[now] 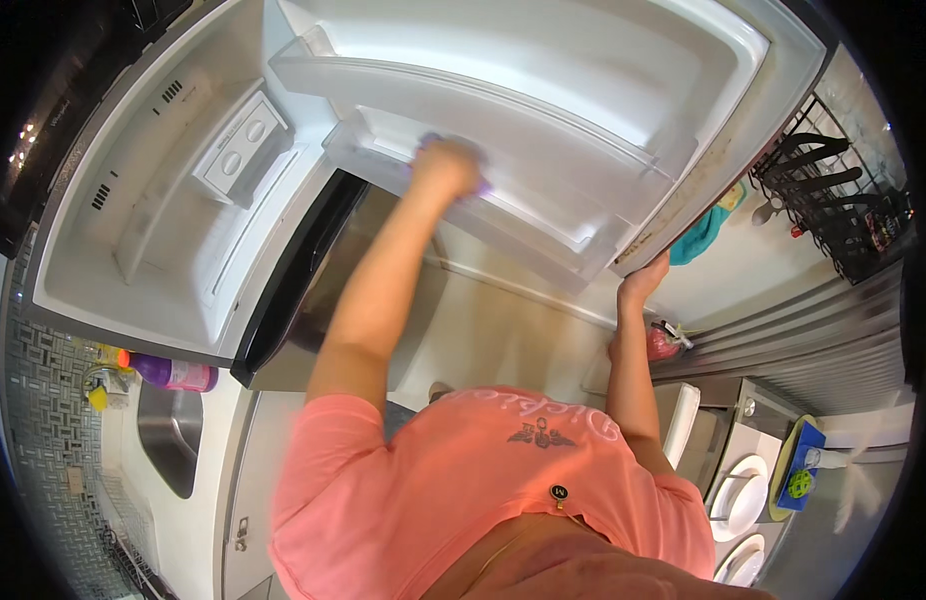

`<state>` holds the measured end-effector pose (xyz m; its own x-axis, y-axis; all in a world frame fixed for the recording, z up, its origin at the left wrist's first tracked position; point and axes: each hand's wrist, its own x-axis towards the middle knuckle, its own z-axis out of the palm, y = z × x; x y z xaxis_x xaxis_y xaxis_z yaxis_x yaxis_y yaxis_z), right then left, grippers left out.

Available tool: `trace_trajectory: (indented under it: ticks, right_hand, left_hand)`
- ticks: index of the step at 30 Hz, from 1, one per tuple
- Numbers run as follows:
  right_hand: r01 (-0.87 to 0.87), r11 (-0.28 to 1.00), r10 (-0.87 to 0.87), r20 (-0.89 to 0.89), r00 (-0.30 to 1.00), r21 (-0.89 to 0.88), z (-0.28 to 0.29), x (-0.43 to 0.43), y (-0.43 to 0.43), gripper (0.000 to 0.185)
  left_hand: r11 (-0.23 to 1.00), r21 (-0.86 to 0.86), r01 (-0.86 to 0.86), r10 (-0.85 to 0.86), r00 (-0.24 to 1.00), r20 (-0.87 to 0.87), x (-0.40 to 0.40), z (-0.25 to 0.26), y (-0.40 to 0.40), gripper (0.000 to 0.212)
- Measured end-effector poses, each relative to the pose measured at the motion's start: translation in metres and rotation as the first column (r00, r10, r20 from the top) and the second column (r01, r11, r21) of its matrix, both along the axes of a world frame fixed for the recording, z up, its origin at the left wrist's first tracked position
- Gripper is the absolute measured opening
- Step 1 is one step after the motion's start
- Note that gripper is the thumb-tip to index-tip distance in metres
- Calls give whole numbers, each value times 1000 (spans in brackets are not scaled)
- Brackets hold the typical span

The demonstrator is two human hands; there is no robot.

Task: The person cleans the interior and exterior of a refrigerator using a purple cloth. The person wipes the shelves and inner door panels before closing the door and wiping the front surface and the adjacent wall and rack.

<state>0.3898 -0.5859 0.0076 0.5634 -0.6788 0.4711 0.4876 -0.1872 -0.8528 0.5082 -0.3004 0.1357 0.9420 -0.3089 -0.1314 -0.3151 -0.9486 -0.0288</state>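
My left hand (446, 169) presses a purple cloth (484, 187) into the lower clear door bin (523, 240) of an open freezer door (523, 30). Motion blurs the hand, and most of the cloth is hidden under it. Above it runs the upper door bin (463, 90), a translucent guard across the white liner. My right hand (644, 279) holds the door's lower outer corner, its fingers partly hidden behind the edge. Brown stains mark the door gasket (680, 199) near this hand. To the left, the freezer compartment (163, 217) stands open, with a control box (242, 146) bearing two dials.
A teal cloth (695, 236) hangs just beyond my right hand. Black wire racks (815, 187) with utensils are on the right wall. At lower left are a steel sink (170, 442) and a purple bottle (170, 373). White plates (740, 495) sit at lower right.
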Motion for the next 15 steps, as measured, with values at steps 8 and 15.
trace_trajectory:
  ticks: [8, 15]
  right_hand:
    - [-90, 988, 85, 42, 995, 125, 10, -8, 9, 37]
    - [-98, 987, 89, 70, 994, 129, 15, -11, 12, 33]
  left_hand:
    - [793, -450, 410, -357, 912, 201, -72, 28, -45, 20]
    - [359, -931, -63, 429, 897, 105, -49, 36, 24, 26]
